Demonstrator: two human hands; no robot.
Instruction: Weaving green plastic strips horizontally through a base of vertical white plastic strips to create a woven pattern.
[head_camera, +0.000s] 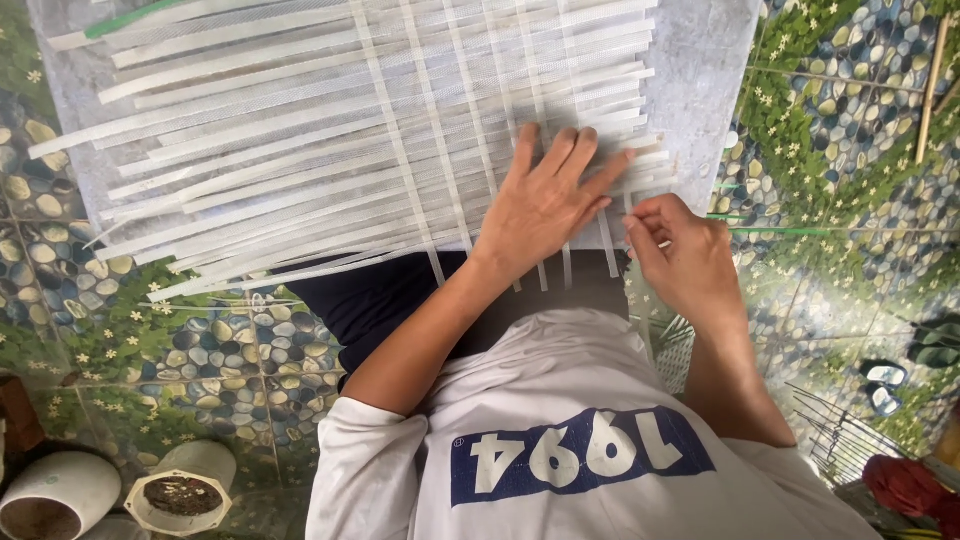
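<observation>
A mat of woven white plastic strips (330, 140) lies on a pale sheet (700, 70) in front of me. My left hand (545, 205) presses flat on the strips near the mat's right edge, fingers spread. Just to its right, my right hand (680, 255) pinches a thin white upright strip (630, 205) at the mat's near right corner. Several upright strips cross the long horizontal ones. Their ends (437, 265) hang over my dark trousers.
The floor has a pebble-and-grass pattern (830, 120). Two white pots (60, 495) stand at the lower left. A wire rack (840, 430), sandals (885, 385) and a red cloth (905, 485) lie at the lower right. A green strip (780, 231) and a thin stick (933, 85) lie right.
</observation>
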